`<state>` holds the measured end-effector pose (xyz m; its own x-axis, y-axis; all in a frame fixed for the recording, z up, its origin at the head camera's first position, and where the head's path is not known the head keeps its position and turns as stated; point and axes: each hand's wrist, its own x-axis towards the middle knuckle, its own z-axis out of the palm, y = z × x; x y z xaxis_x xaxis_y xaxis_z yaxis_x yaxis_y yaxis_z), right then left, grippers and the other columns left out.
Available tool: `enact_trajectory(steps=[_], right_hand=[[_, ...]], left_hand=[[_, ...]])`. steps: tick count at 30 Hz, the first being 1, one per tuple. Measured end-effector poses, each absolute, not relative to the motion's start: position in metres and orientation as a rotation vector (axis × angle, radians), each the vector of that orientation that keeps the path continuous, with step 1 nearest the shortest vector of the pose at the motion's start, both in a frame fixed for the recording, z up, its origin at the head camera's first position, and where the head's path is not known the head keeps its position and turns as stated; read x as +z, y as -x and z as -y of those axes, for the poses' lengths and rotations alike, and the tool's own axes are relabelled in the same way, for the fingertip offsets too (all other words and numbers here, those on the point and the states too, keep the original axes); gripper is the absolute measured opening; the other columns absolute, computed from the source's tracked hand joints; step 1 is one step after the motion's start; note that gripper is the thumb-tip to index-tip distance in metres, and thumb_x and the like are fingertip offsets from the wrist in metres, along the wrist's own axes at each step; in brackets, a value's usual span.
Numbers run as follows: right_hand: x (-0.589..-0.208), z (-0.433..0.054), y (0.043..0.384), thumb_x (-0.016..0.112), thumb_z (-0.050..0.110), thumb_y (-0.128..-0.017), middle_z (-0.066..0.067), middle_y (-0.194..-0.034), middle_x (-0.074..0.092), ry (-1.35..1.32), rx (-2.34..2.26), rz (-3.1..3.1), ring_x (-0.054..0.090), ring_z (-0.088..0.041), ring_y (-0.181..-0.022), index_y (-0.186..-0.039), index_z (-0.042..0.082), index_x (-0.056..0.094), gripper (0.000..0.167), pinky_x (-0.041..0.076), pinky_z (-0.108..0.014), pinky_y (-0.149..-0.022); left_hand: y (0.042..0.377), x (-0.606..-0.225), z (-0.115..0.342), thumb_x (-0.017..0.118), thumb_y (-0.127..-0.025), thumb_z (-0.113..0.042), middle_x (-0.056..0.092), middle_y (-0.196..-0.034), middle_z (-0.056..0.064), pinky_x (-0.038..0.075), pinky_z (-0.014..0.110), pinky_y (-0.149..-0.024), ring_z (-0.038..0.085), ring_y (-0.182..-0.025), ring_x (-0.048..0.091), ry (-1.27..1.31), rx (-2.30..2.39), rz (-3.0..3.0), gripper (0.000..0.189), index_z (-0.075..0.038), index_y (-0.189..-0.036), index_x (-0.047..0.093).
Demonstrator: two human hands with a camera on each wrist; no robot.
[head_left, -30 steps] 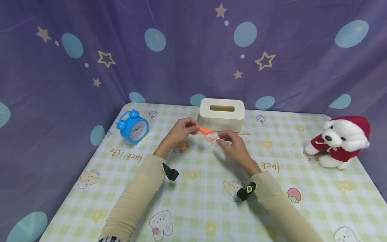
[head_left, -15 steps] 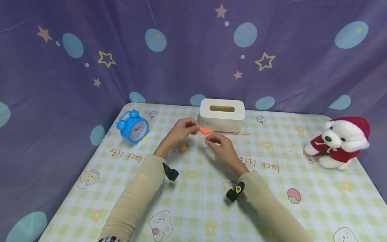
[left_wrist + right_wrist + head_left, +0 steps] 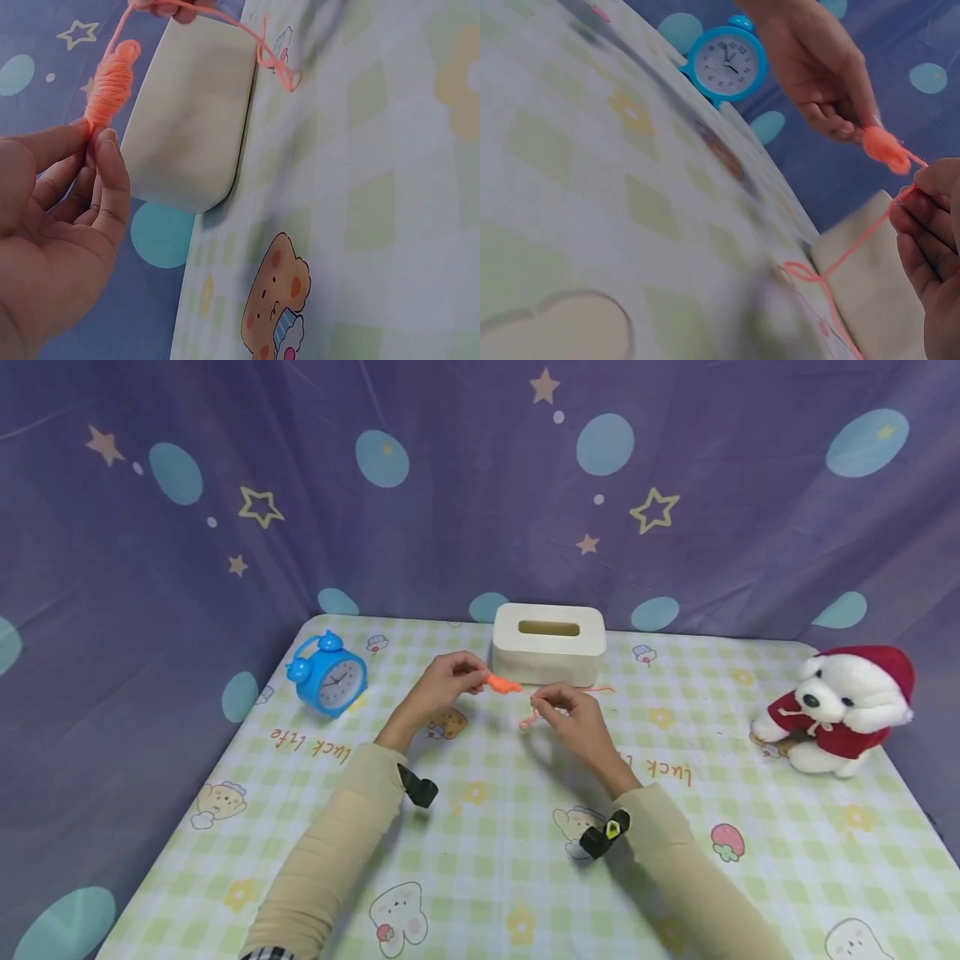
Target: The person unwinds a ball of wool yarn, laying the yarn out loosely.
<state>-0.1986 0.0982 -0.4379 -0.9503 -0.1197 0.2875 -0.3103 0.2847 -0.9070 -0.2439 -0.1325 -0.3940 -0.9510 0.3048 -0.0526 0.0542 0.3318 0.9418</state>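
A small wound bundle of orange yarn (image 3: 110,88) is pinched at one end between the thumb and fingers of my left hand (image 3: 447,680). A single strand (image 3: 864,238) runs from the bundle to my right hand (image 3: 576,717), whose thumb and fingertips pinch it. Past the right hand the strand hangs in a small loop (image 3: 528,721), and more of it trails off to the right. Both hands are held above the table, in front of the cream tissue box (image 3: 549,662), with a short gap between them.
A blue alarm clock (image 3: 332,678) stands at the back left. A white plush dog (image 3: 836,710) in a red hat and top sits at the right. The checked tablecloth (image 3: 487,877) covers the table, and a purple curtain (image 3: 465,527) hangs behind.
My right hand moved left to the bundle, then back right with the strand pinched. The bundle's loose loop is gone from beside it. My left hand has stayed nearly still.
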Motion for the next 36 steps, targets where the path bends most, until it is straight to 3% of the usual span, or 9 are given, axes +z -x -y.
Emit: enact_trajectory(steps=[4, 8, 12, 15, 22, 25, 28, 31, 36], right_hand=[[-0.435, -0.11, 0.2, 0.067, 0.022, -0.091, -0.009, -0.094, 0.069, -0.366, 1.734, 2.376, 0.063, -0.008, -0.083, -0.095, 0.005, 0.069, 0.017, 0.05, -0.022, -0.081], [-0.432, -0.12, 0.2, 0.066, 0.02, -0.092, -0.012, -0.095, 0.07, -0.326, 1.702, 2.398, 0.064, -0.01, -0.087, -0.097, 0.004, 0.069, 0.017, 0.049, -0.021, -0.083], [-0.419, -0.128, 0.191, 0.065, 0.012, -0.092, -0.017, -0.096, 0.069, -0.311, 1.657, 2.414, 0.064, -0.014, -0.087, -0.098, -0.002, 0.068, 0.016, 0.049, -0.022, -0.083], [-0.406, -0.134, 0.183, 0.064, 0.009, -0.092, -0.02, -0.096, 0.068, -0.282, 1.627, 2.435, 0.063, -0.013, -0.086, -0.099, -0.005, 0.067, 0.016, 0.049, -0.02, -0.082], [-0.401, -0.151, 0.178, 0.063, 0.013, -0.093, -0.018, -0.101, 0.068, -0.154, 1.565, 2.468, 0.061, -0.003, -0.087, -0.1, -0.004, 0.067, 0.019, 0.047, -0.016, -0.079], [-0.413, -0.162, 0.184, 0.064, 0.019, -0.093, -0.014, -0.101, 0.069, -0.131, 1.553, 2.459, 0.061, -0.003, -0.087, -0.1, 0.0, 0.068, 0.021, 0.047, -0.016, -0.082], [-0.427, -0.175, 0.19, 0.065, 0.024, -0.093, -0.007, -0.097, 0.07, -0.14, 1.544, 2.437, 0.061, 0.001, -0.086, -0.099, 0.003, 0.069, 0.023, 0.046, -0.015, -0.078], [-0.426, -0.183, 0.188, 0.065, 0.023, -0.093, -0.007, -0.095, 0.07, -0.125, 1.535, 2.419, 0.06, 0.004, -0.083, -0.098, 0.002, 0.069, 0.022, 0.045, -0.014, -0.073], [-0.419, -0.194, 0.183, 0.065, 0.018, -0.093, -0.015, -0.098, 0.068, -0.089, 1.49, 2.421, 0.059, 0.006, -0.084, -0.1, -0.001, 0.068, 0.02, 0.045, -0.013, -0.079]], left_hand=[[0.244, -0.393, 0.133, 0.06, -0.096, -0.019, 0.063, -0.104, 0.022, 0.049, 0.054, -0.094, 0.042, -0.099, 0.06, -0.323, 1.681, -2.364, 0.017, -0.004, -0.104, 0.063], [0.244, -0.393, 0.135, 0.06, -0.096, -0.021, 0.063, -0.105, 0.024, 0.049, 0.055, -0.093, 0.028, -0.088, 0.063, -0.342, 1.68, -2.365, 0.018, -0.005, -0.104, 0.063], [0.244, -0.393, 0.137, 0.06, -0.096, -0.022, 0.064, -0.102, 0.019, 0.053, 0.048, -0.089, 0.018, -0.083, 0.063, -0.341, 1.665, -2.386, 0.019, -0.005, -0.104, 0.064], [0.244, -0.393, 0.137, 0.06, -0.096, -0.022, 0.064, -0.101, 0.017, 0.054, 0.043, -0.087, 0.02, -0.084, 0.064, -0.321, 1.656, -2.395, 0.019, -0.006, -0.104, 0.064], [0.243, -0.393, 0.14, 0.06, -0.096, -0.021, 0.065, -0.096, 0.009, 0.05, 0.052, -0.092, 0.02, -0.085, 0.064, -0.297, 1.685, -2.364, 0.018, -0.005, -0.104, 0.064], [0.244, -0.392, 0.141, 0.059, -0.096, -0.022, 0.065, -0.098, 0.012, 0.055, 0.042, -0.088, 0.021, -0.086, 0.064, -0.306, 1.667, -2.385, 0.019, -0.006, -0.105, 0.064], [0.245, -0.392, 0.14, 0.059, -0.096, -0.021, 0.065, -0.101, 0.015, 0.055, 0.04, -0.086, 0.029, -0.091, 0.064, -0.315, 1.665, -2.391, 0.019, -0.005, -0.106, 0.063], [0.246, -0.393, 0.141, 0.06, -0.096, -0.019, 0.065, -0.098, 0.013, 0.053, 0.046, -0.089, 0.033, -0.094, 0.063, -0.303, 1.687, -2.38, 0.018, -0.004, -0.105, 0.064], [0.245, -0.393, 0.141, 0.059, -0.096, -0.018, 0.064, -0.103, 0.017, 0.05, 0.052, -0.094, 0.025, -0.089, 0.064, -0.288, 1.713, -2.362, 0.017, -0.004, -0.104, 0.064]])
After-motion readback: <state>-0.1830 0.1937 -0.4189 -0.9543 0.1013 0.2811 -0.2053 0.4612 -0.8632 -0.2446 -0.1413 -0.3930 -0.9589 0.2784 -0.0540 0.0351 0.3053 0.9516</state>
